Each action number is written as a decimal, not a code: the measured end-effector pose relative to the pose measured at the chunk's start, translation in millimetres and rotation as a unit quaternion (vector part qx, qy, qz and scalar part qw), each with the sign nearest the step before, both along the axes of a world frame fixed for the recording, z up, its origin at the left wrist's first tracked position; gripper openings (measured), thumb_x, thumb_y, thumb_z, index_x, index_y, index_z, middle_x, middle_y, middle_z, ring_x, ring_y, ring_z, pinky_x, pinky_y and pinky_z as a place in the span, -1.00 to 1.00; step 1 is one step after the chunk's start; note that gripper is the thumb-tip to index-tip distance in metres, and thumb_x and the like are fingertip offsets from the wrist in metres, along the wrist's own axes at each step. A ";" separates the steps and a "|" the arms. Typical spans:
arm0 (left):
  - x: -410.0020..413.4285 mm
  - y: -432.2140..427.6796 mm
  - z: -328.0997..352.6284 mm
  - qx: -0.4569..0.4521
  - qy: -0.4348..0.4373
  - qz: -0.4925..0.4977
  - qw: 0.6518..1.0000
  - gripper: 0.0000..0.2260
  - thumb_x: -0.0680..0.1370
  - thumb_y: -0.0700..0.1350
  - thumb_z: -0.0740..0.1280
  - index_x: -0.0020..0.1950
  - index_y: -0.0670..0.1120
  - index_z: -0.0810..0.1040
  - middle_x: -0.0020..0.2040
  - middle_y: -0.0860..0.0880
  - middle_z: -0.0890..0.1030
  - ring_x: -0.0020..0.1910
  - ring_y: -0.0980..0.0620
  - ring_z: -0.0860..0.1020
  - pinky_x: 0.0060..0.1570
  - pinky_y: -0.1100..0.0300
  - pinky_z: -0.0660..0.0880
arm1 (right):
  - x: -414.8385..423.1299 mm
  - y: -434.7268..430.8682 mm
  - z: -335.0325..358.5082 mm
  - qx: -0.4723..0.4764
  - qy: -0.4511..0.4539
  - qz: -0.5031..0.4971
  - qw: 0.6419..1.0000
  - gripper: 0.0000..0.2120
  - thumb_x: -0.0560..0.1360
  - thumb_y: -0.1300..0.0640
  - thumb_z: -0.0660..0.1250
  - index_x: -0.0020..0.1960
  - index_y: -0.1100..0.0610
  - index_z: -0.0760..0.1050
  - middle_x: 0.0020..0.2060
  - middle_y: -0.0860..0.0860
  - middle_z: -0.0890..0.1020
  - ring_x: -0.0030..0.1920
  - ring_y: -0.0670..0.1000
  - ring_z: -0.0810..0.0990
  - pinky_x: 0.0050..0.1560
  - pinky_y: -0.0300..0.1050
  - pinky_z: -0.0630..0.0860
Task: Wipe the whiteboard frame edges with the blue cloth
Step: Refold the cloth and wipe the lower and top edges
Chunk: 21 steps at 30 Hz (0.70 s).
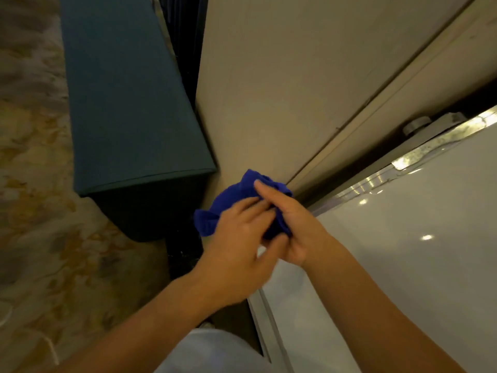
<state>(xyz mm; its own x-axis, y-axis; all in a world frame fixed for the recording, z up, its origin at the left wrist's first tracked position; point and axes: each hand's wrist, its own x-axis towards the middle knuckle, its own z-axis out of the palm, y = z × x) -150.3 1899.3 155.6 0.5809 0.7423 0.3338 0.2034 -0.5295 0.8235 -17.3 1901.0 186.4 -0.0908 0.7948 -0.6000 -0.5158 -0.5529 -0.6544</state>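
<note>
A bunched blue cloth (231, 200) is held between both hands just off the whiteboard's corner. My left hand (239, 246) covers its lower left part, fingers pressed into the fabric. My right hand (290, 224) grips the cloth's right side, index finger lying across the top. The glossy whiteboard (403, 251) fills the right side. Its metal frame edge (269, 327) runs down at the bottom centre, and another frame edge (403, 160) runs up to the right. The corner itself is hidden behind my hands.
A beige wall panel (282, 76) rises behind the board. A table draped in teal cloth (129, 103) stands at the left against the wall. Patterned carpet (35, 238) covers the floor on the left. A white garment (215, 351) shows at the bottom.
</note>
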 end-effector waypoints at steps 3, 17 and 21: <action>-4.3 -15.0 -40.1 -0.072 -0.090 -0.043 0.992 -0.81 0.58 0.03 0.27 0.11 0.07 0.64 0.17 0.24 0.62 0.27 0.23 0.51 0.32 0.26 0.39 | 16.9 12.7 -9.3 0.063 -0.344 -0.014 0.937 -0.68 0.50 0.27 0.40 0.24 0.13 0.52 0.03 0.06 0.68 0.06 0.07 0.66 0.07 -0.08 0.61; 62.5 -31.4 -187.0 -0.831 -0.337 0.068 0.437 -0.31 0.50 0.42 0.04 0.25 -0.09 0.55 0.17 -0.24 0.65 0.11 -0.23 0.64 0.03 -0.08 0.55 | 45.0 -21.6 -109.3 0.208 -0.733 0.629 0.152 -0.46 0.63 -0.23 -0.03 0.57 -0.15 0.05 0.60 0.08 0.02 0.56 0.29 -0.14 0.46 0.41 -0.24; 58.6 -23.0 -185.7 -0.830 -0.316 0.059 0.456 -0.30 0.48 0.44 0.06 0.11 -0.14 0.59 0.12 -0.28 0.66 0.09 -0.27 0.64 0.05 -0.12 0.54 | 61.0 -19.5 -90.4 0.153 -0.802 0.556 0.158 -0.32 0.53 -0.39 -0.31 0.57 -0.16 0.00 0.60 0.05 -0.11 0.53 0.28 -0.35 0.39 0.43 -0.36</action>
<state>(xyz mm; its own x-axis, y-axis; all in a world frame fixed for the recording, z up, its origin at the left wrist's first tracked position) -91.7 1876.3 -30.1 0.6821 0.2903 -0.6712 -0.4054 0.9140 -0.0166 43.7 1881.5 96.0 -0.2021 0.8369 -0.5087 0.7535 0.4647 0.4651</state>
